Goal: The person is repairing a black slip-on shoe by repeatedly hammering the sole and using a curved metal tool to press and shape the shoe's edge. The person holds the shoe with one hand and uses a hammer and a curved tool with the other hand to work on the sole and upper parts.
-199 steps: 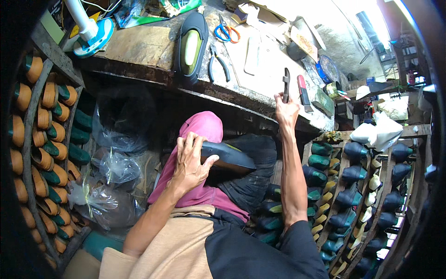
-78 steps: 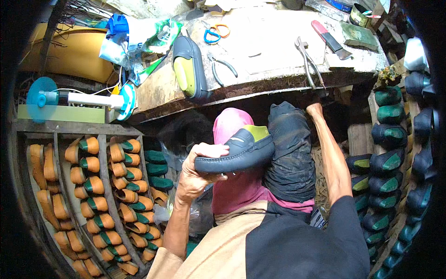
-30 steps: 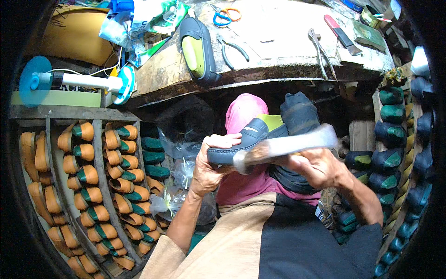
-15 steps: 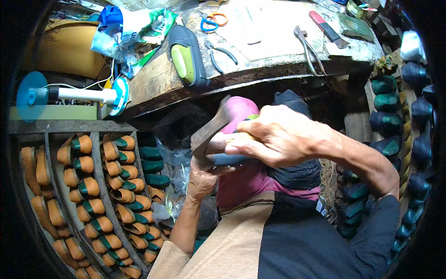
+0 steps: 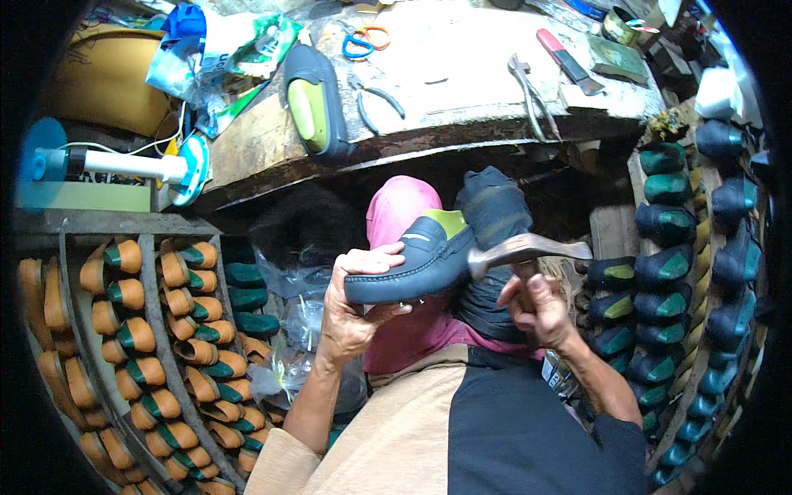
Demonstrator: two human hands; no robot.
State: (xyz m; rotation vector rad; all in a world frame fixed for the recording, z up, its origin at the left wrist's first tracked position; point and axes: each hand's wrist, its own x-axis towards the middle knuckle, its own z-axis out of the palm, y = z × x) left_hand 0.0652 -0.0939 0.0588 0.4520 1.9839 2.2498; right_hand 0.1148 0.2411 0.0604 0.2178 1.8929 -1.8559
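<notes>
A dark blue loafer (image 5: 412, 264) with a green lining is tilted on its side above my lap. My left hand (image 5: 355, 301) grips it by the toe, thumb below and fingers over the upper. To its right my right hand (image 5: 540, 312) is closed around the handle of a hammer (image 5: 532, 249), most of the handle hidden in the fist. The hammer's face is at the shoe's heel end; whether they touch I cannot tell. Under the shoe lie my knees, one in pink cloth (image 5: 404, 206), one in dark cloth (image 5: 492, 206).
The worktable (image 5: 462, 115) ahead bears another dark loafer (image 5: 318, 103), pliers (image 5: 375, 103), scissors (image 5: 365, 41), pincers (image 5: 532, 95) and a red-handled knife (image 5: 569, 59). Racks of tan shoes (image 5: 136, 334) stand at left, dark shoes (image 5: 664, 219) at right. A white lamp (image 5: 136, 165) lies near the table's left end.
My right hand has moved right and down with the hammer, away from in front of the shoe. The shoe, mostly covered before, now shows its side and opening.
</notes>
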